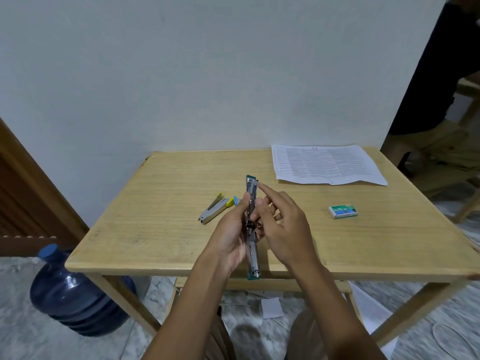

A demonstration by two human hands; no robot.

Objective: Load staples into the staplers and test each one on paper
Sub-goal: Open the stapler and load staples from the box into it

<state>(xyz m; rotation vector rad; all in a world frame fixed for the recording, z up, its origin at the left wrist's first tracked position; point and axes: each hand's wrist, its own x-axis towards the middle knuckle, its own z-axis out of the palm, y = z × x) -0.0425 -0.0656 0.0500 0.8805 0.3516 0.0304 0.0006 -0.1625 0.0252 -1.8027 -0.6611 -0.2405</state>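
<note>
My left hand [232,229] grips a green stapler [252,188] that is swung fully open, its metal magazine pointing away from me and its other end [252,266] toward me. My right hand [279,222] hovers at the stapler's right side, index finger stretched to the far tip of the magazine, the other fingers loosely curled. On the wooden table [161,229] lies a yellow stapler [214,209], opened, with a blue stapler [235,200] partly hidden behind my left hand. A green staple box [343,211] sits to the right. Printed paper [324,163] lies at the far right.
A blue water jug [72,289] stands on the floor left of the table. A person sits on a wooden chair [467,100] at the far right. Paper scraps [271,307] lie on the floor under the table. The wall runs along the table's far edge.
</note>
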